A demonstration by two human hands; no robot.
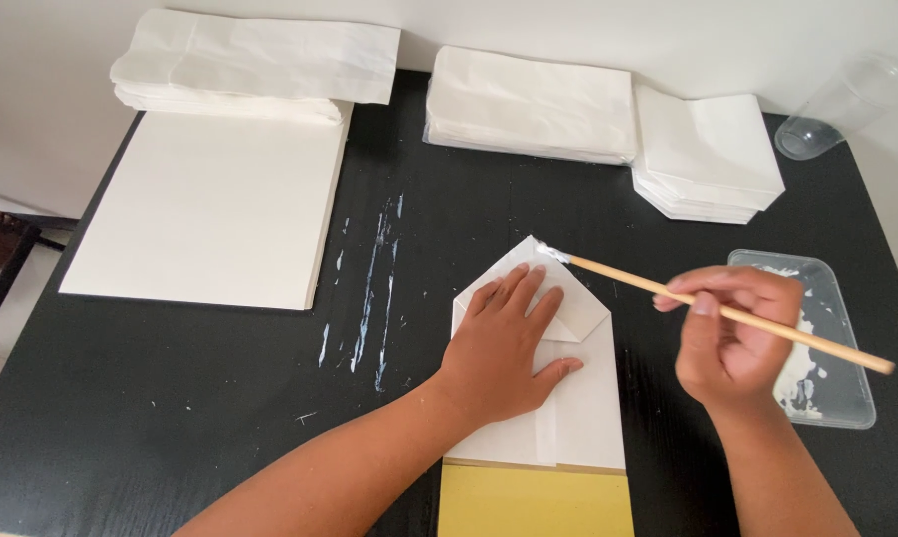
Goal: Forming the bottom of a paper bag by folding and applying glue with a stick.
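My left hand (509,343) lies flat, fingers spread, on a folded white paper bag (583,398) with a pointed top flap on the black table (220,398). My right hand (732,333) grips a thin wooden brush (668,291) whose white, glue-covered tip touches the peak of the flap at the top. A yellow sheet (534,500) lies under the bag's near end.
A tall stack of white sheets (210,204) sits at left, with paper bags (260,60) piled behind it. Two more bag stacks (529,99) (708,149) stand at the back. A clear tray of white glue (827,343) and a clear cup (832,109) are at right. Glue streaks (374,288) mark the table.
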